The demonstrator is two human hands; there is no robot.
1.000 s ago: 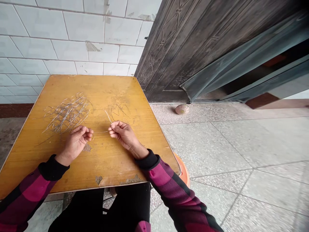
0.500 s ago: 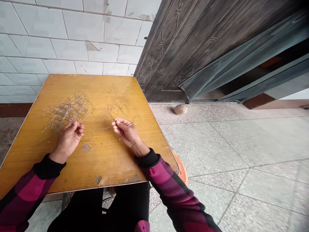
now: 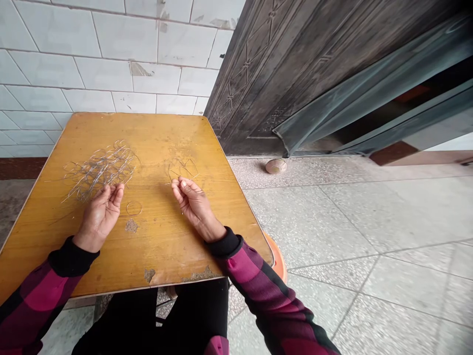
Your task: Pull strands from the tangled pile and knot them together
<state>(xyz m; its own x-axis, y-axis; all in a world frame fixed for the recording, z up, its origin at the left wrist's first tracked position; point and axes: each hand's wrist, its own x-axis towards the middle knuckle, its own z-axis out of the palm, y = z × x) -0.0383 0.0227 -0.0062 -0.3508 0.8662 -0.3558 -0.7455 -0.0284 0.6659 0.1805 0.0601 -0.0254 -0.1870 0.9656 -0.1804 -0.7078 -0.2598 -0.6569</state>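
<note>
sleeve [image 3: 249, 273]: magenta/blk check; tabletop [image 3: 166, 135]: amber woodgrain; wire [image 3: 99, 170]: silver; door [image 3: 258, 84]: dk grey, diamond motif

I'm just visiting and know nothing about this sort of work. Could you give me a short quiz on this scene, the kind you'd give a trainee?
1. True or false: the tangle of thin wire lies nearer the left hand than the right hand.

2. Which of these lies on the wooden table between the two hands?
A) a wire ring
B) a pair of pliers
C) a coffee mug

3. Fill in the gap: the wall behind the table is covered in white ____.

Key: 1 true; 2 A; 3 tiles.
</note>
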